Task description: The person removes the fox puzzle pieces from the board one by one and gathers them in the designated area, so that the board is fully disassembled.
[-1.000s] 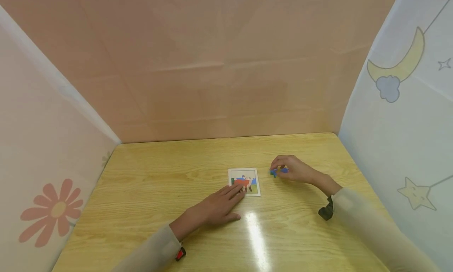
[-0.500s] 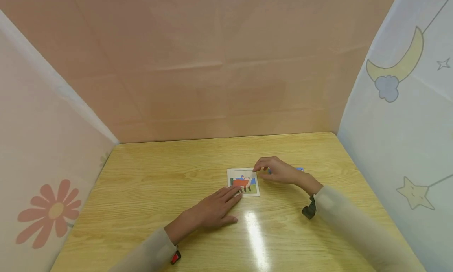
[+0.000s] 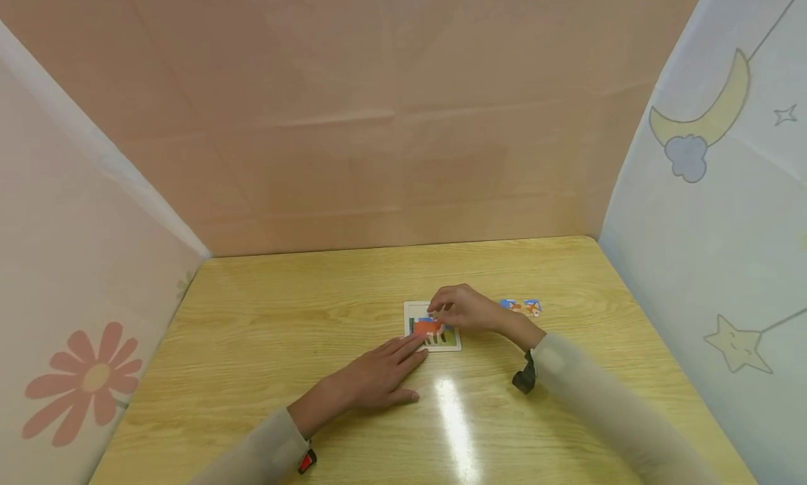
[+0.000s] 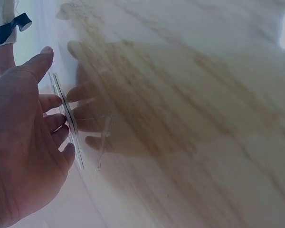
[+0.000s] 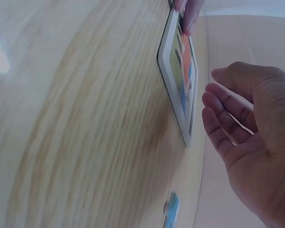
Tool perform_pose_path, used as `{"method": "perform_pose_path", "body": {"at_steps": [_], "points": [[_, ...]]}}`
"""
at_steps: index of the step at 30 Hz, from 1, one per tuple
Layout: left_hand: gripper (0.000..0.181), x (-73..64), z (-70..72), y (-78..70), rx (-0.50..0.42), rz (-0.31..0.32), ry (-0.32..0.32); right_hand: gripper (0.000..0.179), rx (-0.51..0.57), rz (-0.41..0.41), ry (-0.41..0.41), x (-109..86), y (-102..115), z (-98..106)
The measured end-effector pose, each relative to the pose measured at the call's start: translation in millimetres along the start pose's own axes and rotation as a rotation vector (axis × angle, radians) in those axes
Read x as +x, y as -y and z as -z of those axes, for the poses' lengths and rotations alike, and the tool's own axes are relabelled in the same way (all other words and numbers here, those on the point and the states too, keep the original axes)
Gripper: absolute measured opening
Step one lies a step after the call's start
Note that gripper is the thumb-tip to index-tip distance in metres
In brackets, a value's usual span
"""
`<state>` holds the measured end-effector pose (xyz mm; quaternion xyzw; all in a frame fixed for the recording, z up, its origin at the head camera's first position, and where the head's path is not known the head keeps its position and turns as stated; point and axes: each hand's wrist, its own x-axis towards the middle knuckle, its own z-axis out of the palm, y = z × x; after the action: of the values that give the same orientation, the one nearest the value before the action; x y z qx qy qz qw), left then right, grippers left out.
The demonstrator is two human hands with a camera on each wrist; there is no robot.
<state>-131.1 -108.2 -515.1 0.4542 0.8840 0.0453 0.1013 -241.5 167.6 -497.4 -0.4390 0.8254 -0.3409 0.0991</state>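
Observation:
A small framed picture puzzle [image 3: 452, 342] with a red-orange animal on it lies on the table [image 3: 265, 373]. My left hand [image 3: 381, 376] rests flat with straight fingers, its fingertips on the lower left corner of the frame. Close over the upper right part of the puzzle is my right hand [image 3: 469, 310], thumb and fingertips brought near each other. In the right wrist view several fingers of the right hand [image 5: 256, 123] are bent beside the thumb, and I cannot tell whether a small piece is pinched there. The puzzle [image 5: 168, 71] stands out as thin and rimmed in white.
Loose puzzle pieces [image 3: 522, 307] in blue and orange lie right of the frame, partly behind the right forearm. A blue piece [image 5: 171, 209] shows at the bottom of the right wrist view. Fabric walls [image 3: 315, 120] enclose the table at the back and both sides.
My right hand has moved left from the loose pieces to over the puzzle's upper right, uncovering pieces behind it. My left hand has shifted slightly down and left, still at the frame.

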Motion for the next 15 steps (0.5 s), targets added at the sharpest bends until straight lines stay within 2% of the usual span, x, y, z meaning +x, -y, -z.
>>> {"method": "perform_pose_path", "body": {"at_steps": [8, 15], "points": [[0.079, -0.7, -0.7, 0.3, 0.029, -0.002, 0.004, 0.019, 0.025, -0.008, -0.012, 7.6, 6.3, -8.9], [0.078, -0.1, 0.2, -0.6, 0.036, -0.002, 0.002, 0.016, -0.017, -0.019, -0.022, 12.5, 2.4, -16.9]]}}
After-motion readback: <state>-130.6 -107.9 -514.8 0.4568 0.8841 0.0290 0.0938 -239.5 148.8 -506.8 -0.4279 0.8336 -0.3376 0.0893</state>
